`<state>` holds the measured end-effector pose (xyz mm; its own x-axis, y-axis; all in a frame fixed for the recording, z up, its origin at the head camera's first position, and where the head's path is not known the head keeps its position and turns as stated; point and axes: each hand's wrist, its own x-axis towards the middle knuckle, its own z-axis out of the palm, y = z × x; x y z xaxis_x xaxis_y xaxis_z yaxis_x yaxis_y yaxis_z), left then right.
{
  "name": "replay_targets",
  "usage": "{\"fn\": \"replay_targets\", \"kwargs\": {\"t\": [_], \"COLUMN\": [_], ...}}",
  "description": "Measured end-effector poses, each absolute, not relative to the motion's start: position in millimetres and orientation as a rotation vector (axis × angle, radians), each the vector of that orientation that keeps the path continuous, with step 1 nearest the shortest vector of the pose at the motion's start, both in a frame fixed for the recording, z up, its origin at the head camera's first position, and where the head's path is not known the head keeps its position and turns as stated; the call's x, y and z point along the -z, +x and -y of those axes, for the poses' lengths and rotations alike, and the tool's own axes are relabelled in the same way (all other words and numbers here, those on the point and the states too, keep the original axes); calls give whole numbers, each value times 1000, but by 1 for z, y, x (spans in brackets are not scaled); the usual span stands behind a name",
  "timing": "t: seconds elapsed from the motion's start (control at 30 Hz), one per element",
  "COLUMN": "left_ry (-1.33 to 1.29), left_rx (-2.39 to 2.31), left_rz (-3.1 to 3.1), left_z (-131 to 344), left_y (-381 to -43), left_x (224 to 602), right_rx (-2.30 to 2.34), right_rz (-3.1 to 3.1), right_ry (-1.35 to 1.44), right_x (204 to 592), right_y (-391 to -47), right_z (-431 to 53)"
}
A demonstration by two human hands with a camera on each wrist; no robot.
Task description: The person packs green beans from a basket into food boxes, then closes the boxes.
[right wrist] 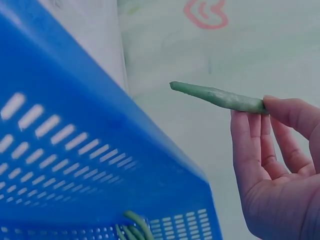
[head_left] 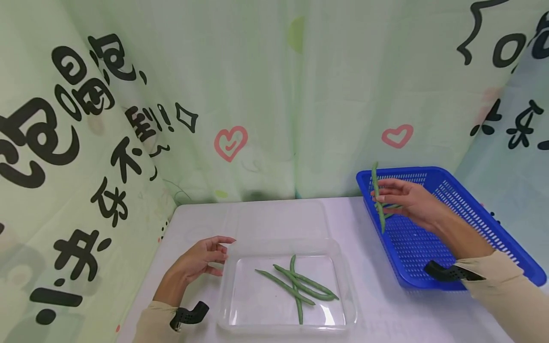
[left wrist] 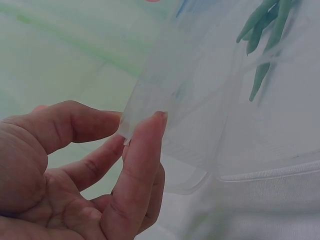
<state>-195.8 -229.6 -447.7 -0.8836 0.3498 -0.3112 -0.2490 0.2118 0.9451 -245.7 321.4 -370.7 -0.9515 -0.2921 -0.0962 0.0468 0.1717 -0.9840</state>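
My right hand pinches a green bean between thumb and fingers, above the far left part of the blue basket. Below that hand, a few more beans lie in the basket. On the table, a clear plastic tray holds several green beans, some crossing one another. My left hand is at the tray's far left corner. Its thumb and fingers pinch the clear rim, as the left wrist view shows.
The white table ends at a pale green curtain printed with dark lettering and pink hearts. The basket's raised, slotted walls stand to the right of the tray, with a strip of tabletop between them. Black straps circle both sleeves.
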Motion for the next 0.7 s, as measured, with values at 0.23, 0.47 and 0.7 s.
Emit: {"fn": "replay_targets", "kwargs": {"t": [0.23, 0.47, 0.7], "left_ry": [97, 109, 112], "left_rx": [-1716, -1723, -1725], "left_rz": [-2023, -2002, -1995], "left_z": [230, 231, 231], "left_y": [-196, -196, -196], "left_x": [449, 451, 449], "right_rx": [1837, 1830, 1832], "right_rz": [-2173, -2151, -2099], "right_ry": [-283, -318, -359], "right_x": [368, 367, 369], "right_y": [-236, -224, -216], "right_z": [-301, -282, -264]}}
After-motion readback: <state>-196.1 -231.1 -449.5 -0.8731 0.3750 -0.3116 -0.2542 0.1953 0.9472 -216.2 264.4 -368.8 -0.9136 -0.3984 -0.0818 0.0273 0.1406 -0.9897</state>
